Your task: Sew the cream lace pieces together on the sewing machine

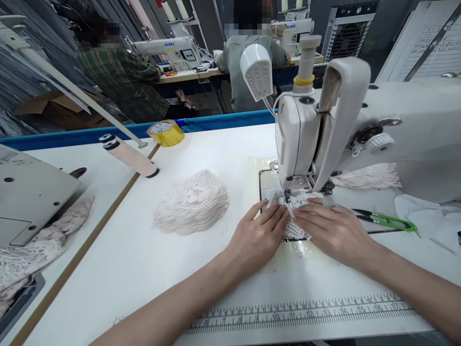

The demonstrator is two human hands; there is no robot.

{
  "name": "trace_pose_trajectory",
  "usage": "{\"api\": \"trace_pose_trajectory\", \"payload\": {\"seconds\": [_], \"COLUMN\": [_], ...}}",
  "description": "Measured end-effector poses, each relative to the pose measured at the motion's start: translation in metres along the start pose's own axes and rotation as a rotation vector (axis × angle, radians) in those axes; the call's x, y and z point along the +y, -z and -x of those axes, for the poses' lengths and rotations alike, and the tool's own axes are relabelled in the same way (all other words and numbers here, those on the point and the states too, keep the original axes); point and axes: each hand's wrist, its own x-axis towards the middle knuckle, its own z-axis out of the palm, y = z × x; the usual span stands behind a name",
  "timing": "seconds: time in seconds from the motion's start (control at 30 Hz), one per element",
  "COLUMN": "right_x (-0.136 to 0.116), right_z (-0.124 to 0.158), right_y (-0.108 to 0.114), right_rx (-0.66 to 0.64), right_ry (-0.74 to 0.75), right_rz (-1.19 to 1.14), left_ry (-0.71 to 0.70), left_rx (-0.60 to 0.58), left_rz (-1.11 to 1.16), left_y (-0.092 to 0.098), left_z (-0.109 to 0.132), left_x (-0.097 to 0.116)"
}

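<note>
A piece of white lace (296, 231) lies under the presser foot of the white sewing machine (298, 139). My left hand (260, 231) rests flat on the lace's left side, fingers stretched toward the needle area. From the right, my right hand (333, 229) lies over the lace with its fingers extended, the tips close to the foot. Parts of the lace are hidden beneath both hands. Left of my hands sits a pile of cream lace pieces (194, 202). Thread snips with green handles (391, 221) lie just beyond my right hand.
A pale thread cone (131, 158) and a yellow tape roll (166, 133) are at the back left. More lace (370, 176) lies behind the machine arm. A printed ruler (288, 315) runs along the front edge. Another machine (32, 197) stands left. Two people sit beyond the blue edge.
</note>
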Motion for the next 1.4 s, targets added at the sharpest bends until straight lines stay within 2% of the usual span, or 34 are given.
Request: {"api": "trace_pose_trajectory", "payload": {"seconds": [0.2, 0.4, 0.73, 1.0, 1.13, 1.23, 1.4], "right_x": [0.001, -0.001, -0.003, -0.009, -0.008, -0.005, -0.002], "right_z": [0.0, 0.004, 0.0, 0.002, 0.001, -0.001, -0.003], "right_y": [-0.006, -0.007, -0.009, -0.004, -0.003, -0.004, -0.009], "right_rx": [-0.006, -0.029, -0.028, -0.003, -0.001, -0.045, -0.032], "right_ry": [-0.012, 0.015, -0.052, -0.055, -0.043, -0.046, -0.056], "right_rz": [0.023, 0.043, 0.049, 0.051, 0.084, 0.125, 0.159], "left_ry": [0.063, 0.015, 0.103, 0.088, 0.082, 0.103, 0.129], "left_rx": [-0.008, 0.033, 0.035, 0.044, 0.064, 0.043, 0.015], "left_rz": [0.025, 0.081, 0.089, 0.051, 0.057, 0.056, 0.062], "left_y": [-0.002, 0.0, -0.002, 0.004, 0.002, 0.001, -0.002], "left_z": [-0.001, 0.003, -0.002, 0.003, 0.002, -0.001, -0.004], "left_x": [-0.003, -0.002, -0.003, 0.008, 0.007, 0.004, -0.001]}}
